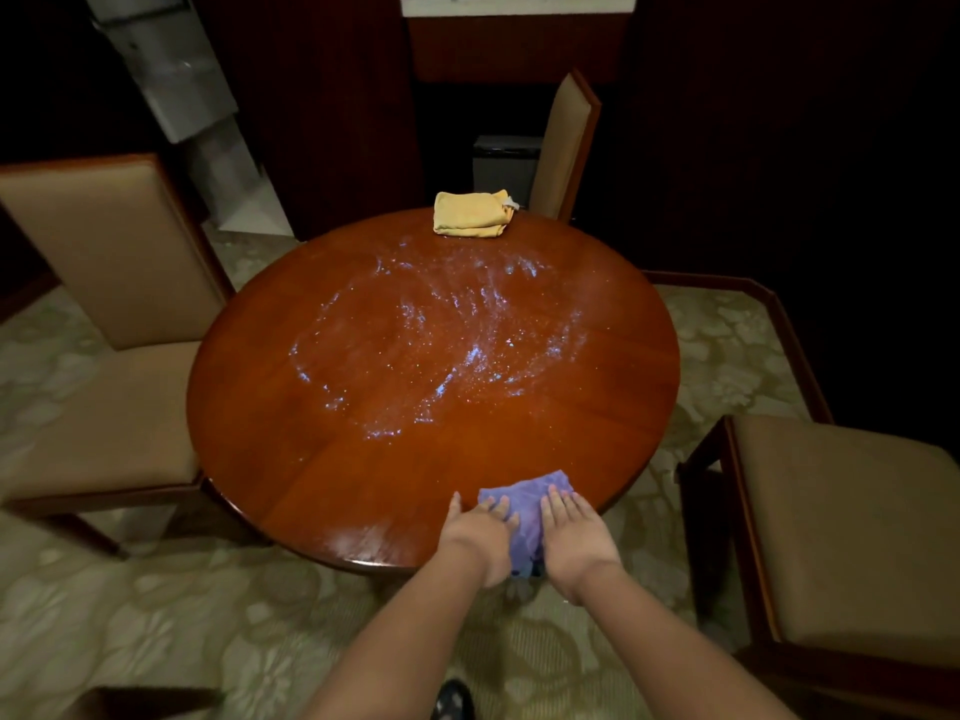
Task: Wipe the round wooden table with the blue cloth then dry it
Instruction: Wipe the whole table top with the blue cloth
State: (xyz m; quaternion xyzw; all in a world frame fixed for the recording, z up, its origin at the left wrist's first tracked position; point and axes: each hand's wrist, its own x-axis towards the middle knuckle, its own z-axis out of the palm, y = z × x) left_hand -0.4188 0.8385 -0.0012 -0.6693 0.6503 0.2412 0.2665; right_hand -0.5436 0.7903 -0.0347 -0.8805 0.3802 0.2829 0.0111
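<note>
While both my palms press flat on the crumpled blue cloth [524, 504], the head view shows me at the near edge of the round, glossy wooden table [291, 418]. My left hand [480, 532] lies with fingers straight on the cloth's left part; my right hand [574, 535] lies the same way on its right part. Neither hand curls round the cloth; both simply bear down on it. Part of the cloth hangs over the rim below my wrists.

Ahead of my fingertips, across the middle of the tabletop, swirls of droplets and wet streaks [441, 335] catch the light. Well beyond them, at the far edge, sits a folded yellow cloth [471, 214], untouched.

To the left of my hands stands a tan padded chair with a dark wooden frame [98, 283]; to the right, another tan padded chair [841, 522]; past the yellow cloth, a third shows its narrow back [563, 148]. Patterned pale carpet [208, 615] lies below my arms.

I judge the wet wiping is the step in hand, with the drying not yet begun. The next move seems to call for pushing the blue cloth forward from my fingertips through the wet swirls, keeping even pressure so it does not bunch, and covering the dry-looking outer band too.
</note>
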